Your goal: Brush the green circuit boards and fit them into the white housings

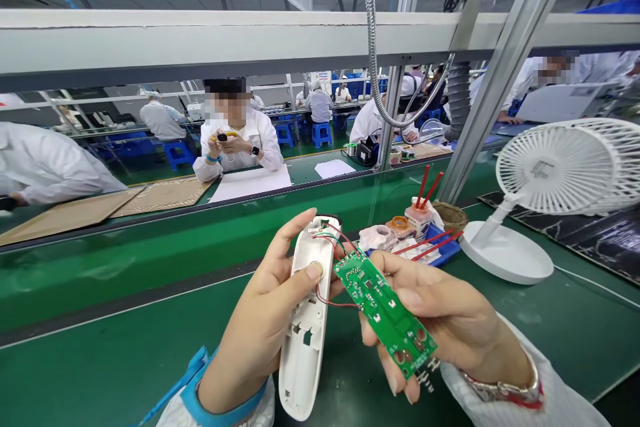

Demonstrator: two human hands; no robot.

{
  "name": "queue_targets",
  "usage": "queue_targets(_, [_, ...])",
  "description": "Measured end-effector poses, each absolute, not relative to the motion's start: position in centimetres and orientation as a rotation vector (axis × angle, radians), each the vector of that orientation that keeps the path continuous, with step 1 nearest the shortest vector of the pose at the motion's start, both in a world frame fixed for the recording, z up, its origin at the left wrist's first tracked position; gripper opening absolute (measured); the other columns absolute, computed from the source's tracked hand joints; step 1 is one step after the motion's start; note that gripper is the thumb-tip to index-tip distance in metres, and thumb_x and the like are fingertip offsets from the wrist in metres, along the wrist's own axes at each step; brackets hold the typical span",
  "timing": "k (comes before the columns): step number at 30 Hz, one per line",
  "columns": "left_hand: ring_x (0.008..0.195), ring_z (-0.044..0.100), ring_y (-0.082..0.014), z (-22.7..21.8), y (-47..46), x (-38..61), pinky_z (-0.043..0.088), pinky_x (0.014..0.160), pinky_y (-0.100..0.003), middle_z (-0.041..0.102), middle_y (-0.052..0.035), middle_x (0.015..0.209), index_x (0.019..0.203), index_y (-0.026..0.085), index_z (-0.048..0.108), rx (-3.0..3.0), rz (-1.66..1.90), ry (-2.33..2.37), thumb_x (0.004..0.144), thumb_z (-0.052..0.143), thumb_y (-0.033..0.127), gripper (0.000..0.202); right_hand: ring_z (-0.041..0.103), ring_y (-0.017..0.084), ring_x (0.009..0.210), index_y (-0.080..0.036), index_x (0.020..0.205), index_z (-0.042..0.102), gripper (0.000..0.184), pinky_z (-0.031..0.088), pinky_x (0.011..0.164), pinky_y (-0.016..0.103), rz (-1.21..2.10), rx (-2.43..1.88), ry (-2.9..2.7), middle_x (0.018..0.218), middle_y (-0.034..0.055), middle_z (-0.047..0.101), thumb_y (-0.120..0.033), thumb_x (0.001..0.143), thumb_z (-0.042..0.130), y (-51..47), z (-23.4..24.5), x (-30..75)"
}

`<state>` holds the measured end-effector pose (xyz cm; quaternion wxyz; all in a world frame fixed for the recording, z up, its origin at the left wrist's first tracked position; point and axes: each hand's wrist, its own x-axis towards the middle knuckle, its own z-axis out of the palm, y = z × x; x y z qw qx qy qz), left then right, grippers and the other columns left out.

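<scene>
My left hand point(273, 297) grips a long white plastic housing point(303, 373), its thumb pressed on the hollow inner side. In my right hand point(440, 310) is a green circuit board point(377, 307), held by its edges with the component side facing up. Metal spring contacts point(427, 373) stick out of the board's lower end. Thin red, black and green wires point(340, 305) run between the housing and the board. The two parts are side by side, apart, above the green bench. Part of the housing's upper end lies behind my fingers.
A white fan point(505, 250) stands on the green bench point(150, 373) at right. Beside it, a blue tray point(445, 250) holds small containers and red sticks. A flexible metal hose point(373, 33) hangs from above. Across the green divider a co-worker point(245, 140) sits with an object in hand.
</scene>
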<state>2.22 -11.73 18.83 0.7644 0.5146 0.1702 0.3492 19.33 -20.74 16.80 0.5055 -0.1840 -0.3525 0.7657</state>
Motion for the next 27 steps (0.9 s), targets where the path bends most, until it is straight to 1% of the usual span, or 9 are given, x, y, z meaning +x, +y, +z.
queue_targets(4, [0.092,0.063,-0.0217,18.1,-11.5,2.0,0.054,0.074,-0.031,0.064,-0.0048,0.109,0.135,0.037,0.035,1.258,0.828,0.418,0.084,0.056,0.024,0.056,0.069,0.022,0.067,-0.019,0.118,0.043,0.045,0.056,0.055,0.030,1.873,-0.460,-0.859,0.098,0.0096,0.064,-0.027,0.078,0.063,-20.1,16.6,19.5])
queue_targets(6, [0.098,0.061,-0.0224,17.6,-11.4,1.9,0.052,0.077,-0.032,0.063,-0.0039,0.112,0.134,0.038,0.036,1.367,0.877,0.464,0.085,0.055,0.026,0.054,0.069,0.021,0.065,-0.018,0.117,0.047,0.046,0.057,0.054,0.028,1.863,-0.485,-0.897,0.097,0.0084,0.064,-0.026,0.076,0.066,-19.9,16.6,19.6])
queue_targets(8, [0.100,0.060,-0.0228,17.3,-11.2,1.8,0.051,0.079,-0.033,0.063,-0.0031,0.113,0.131,0.037,0.042,1.480,0.929,0.504,0.085,0.054,0.027,0.049,0.068,0.020,0.065,-0.016,0.112,0.054,0.042,0.057,0.055,0.027,1.821,-0.522,-0.965,0.095,0.0073,0.063,-0.027,0.075,0.068,-19.7,16.6,19.7])
queue_targets(10, [0.099,0.060,-0.0230,17.2,-11.1,1.8,0.050,0.079,-0.032,0.064,-0.0024,0.110,0.126,0.034,0.050,1.601,1.004,0.540,0.085,0.055,0.026,0.042,0.068,0.019,0.065,-0.016,0.109,0.057,0.040,0.056,0.055,0.026,1.734,-0.581,-1.043,0.097,0.0072,0.061,-0.028,0.073,0.071,-19.6,16.6,19.6])
queue_targets(13, [0.097,0.060,-0.0217,17.2,-10.9,1.9,0.048,0.078,-0.029,0.066,-0.0022,0.103,0.118,0.031,0.059,1.874,1.129,0.555,0.085,0.052,0.019,0.036,0.067,0.017,0.067,-0.019,0.114,0.056,0.047,0.055,0.056,0.025,1.514,-0.714,-1.117,0.104,0.0079,0.059,-0.025,0.072,0.073,-19.3,16.4,19.3])
queue_targets(16, [0.091,0.060,-0.0177,17.3,-10.5,2.2,0.046,0.074,-0.025,0.064,-0.0014,0.107,0.121,0.033,0.057,2.179,1.200,0.535,0.088,0.043,0.012,0.042,0.067,0.016,0.067,-0.022,0.120,0.053,0.053,0.055,0.056,0.025,1.342,-0.815,-1.118,0.106,0.0079,0.057,-0.025,0.072,0.074,-19.0,16.2,19.2])
queue_targets(20, [0.087,0.059,-0.0155,17.1,-10.0,2.7,0.044,0.073,-0.024,0.062,-0.0023,0.108,0.123,0.032,0.054,2.352,1.291,0.575,0.087,0.038,0.007,0.047,0.066,0.016,0.067,-0.022,0.120,0.054,0.052,0.055,0.057,0.027,1.223,-0.898,-1.110,0.106,0.0082,0.057,-0.030,0.073,0.073,-19.0,16.0,18.9])
queue_targets(24, [0.082,0.058,-0.0139,16.7,-9.8,3.0,0.044,0.070,-0.022,0.062,-0.0026,0.098,0.115,0.028,0.057,2.432,1.366,0.590,0.085,0.037,0.004,0.043,0.066,0.016,0.067,-0.023,0.121,0.053,0.054,0.054,0.058,0.027,1.130,-0.955,-1.099,0.107,0.0079,0.057,-0.030,0.072,0.074,-19.0,15.8,18.7])
queue_targets(27, [0.083,0.059,-0.0149,16.4,-9.6,3.1,0.045,0.070,-0.024,0.062,-0.0036,0.099,0.112,0.027,0.059,2.424,1.364,0.567,0.085,0.037,0.004,0.041,0.065,0.015,0.067,-0.025,0.123,0.052,0.056,0.054,0.057,0.027,1.086,-0.977,-1.100,0.109,0.0081,0.057,-0.031,0.071,0.074,-18.9,15.7,18.8])
